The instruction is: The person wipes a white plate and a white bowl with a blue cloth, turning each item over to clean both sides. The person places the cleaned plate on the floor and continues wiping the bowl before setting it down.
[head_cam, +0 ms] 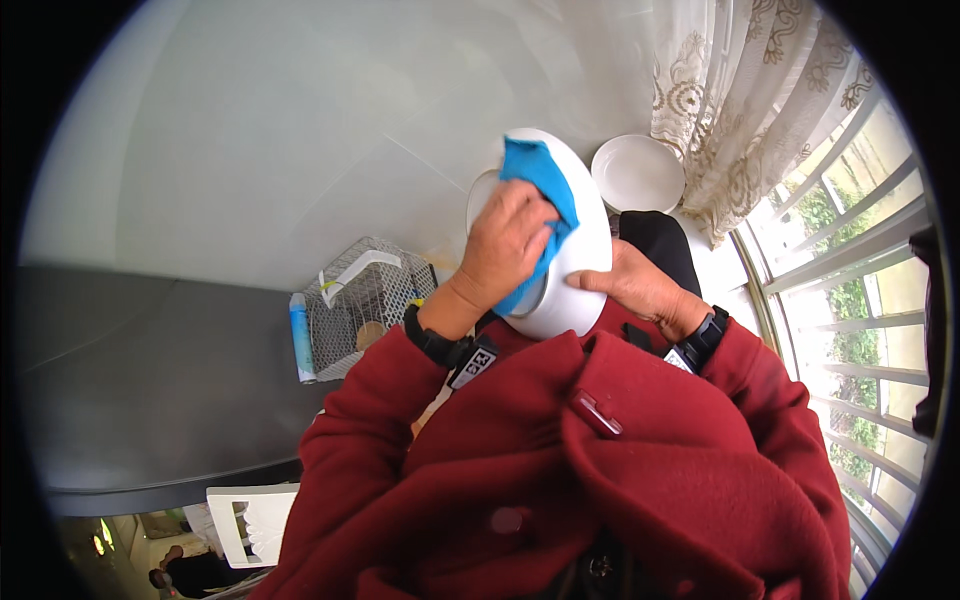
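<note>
A white ceramic dish [587,225] is held tilted in front of my chest, with a raised ring showing on the face turned toward me. My left hand [504,244] presses a bunched blue cloth [536,166] against that face. On the right, my right hand [637,281] grips the dish by its side, the thumb lying over the near surface. Part of another pale round rim [477,196] shows behind the dish on the left; what it belongs to is mostly hidden. Past my right hand lies a separate white plate [639,176].
A wire mesh basket [349,315] with a white handle stands to the left, beside a blue aerosol can [301,337] and a dark surface [165,375]. A white chair [251,525] and another person [199,574] are lower left. Lace curtains [690,97] and a barred window [847,300] border the right.
</note>
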`<state>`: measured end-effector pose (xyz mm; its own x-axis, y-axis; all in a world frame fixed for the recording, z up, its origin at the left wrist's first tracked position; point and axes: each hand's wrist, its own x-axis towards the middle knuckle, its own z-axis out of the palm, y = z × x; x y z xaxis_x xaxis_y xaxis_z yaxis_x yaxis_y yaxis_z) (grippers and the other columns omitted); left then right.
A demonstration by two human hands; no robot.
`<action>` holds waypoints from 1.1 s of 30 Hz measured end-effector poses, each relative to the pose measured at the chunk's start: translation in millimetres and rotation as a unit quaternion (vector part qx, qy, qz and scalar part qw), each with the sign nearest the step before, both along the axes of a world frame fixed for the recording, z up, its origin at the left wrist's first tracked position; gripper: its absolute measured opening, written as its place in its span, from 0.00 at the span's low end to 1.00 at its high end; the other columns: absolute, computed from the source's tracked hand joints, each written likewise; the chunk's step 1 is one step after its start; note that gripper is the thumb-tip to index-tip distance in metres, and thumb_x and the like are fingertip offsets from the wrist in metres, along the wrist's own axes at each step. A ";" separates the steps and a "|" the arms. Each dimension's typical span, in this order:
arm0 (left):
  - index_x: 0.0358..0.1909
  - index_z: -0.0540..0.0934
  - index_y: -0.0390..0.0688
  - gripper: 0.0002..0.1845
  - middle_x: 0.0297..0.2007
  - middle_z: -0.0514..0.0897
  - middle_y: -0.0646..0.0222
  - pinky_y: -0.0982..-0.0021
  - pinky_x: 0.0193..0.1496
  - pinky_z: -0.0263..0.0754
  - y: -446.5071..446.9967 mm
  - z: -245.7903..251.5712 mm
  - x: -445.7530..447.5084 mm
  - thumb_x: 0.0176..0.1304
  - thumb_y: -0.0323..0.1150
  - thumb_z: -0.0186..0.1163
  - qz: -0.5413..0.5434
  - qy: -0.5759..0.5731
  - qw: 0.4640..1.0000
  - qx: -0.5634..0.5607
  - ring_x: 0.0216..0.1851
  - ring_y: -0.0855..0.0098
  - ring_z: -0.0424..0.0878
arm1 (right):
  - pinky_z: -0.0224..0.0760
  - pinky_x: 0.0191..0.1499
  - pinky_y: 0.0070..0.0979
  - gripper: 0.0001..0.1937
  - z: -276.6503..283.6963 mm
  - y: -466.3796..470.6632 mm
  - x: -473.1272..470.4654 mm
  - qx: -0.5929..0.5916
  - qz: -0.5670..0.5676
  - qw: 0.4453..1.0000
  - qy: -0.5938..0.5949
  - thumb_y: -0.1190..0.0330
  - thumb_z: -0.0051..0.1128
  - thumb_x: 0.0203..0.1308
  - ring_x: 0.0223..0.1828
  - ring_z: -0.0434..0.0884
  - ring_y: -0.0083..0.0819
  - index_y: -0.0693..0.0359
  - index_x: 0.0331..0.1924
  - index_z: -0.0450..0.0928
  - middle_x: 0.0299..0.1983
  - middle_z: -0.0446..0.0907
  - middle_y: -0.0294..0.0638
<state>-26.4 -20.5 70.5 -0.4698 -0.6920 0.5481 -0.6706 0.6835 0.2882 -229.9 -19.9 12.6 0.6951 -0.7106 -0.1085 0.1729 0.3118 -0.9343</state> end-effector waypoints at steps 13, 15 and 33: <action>0.41 0.79 0.44 0.10 0.44 0.81 0.66 0.61 0.55 0.68 -10.6 38.2 28.1 0.56 0.30 0.60 0.027 -0.148 0.980 -0.129 0.48 0.60 0.77 | 0.70 0.55 0.26 0.21 24.1 -13.8 28.2 -0.120 0.168 0.974 0.090 0.69 0.63 0.55 0.48 0.77 0.24 0.66 0.54 0.77 0.45 0.82 0.38; 0.33 0.79 0.45 0.04 0.34 0.80 0.70 0.61 0.49 0.69 0.9 45.8 16.3 0.56 0.32 0.62 -0.050 -0.207 0.975 -0.062 0.38 0.65 0.78 | 0.71 0.55 0.26 0.22 27.5 -18.7 34.4 -0.167 0.197 0.955 0.145 0.69 0.64 0.55 0.48 0.77 0.24 0.66 0.54 0.77 0.45 0.82 0.38; 0.24 0.76 0.36 0.27 0.21 0.72 0.75 0.71 0.34 0.68 0.8 -30.5 192.8 0.73 0.49 0.50 0.320 0.442 0.816 0.190 0.27 0.79 0.67 | 0.73 0.53 0.25 0.20 41.0 -27.4 29.5 -0.112 0.122 0.976 0.140 0.70 0.68 0.53 0.46 0.81 0.25 0.66 0.50 0.81 0.44 0.85 0.39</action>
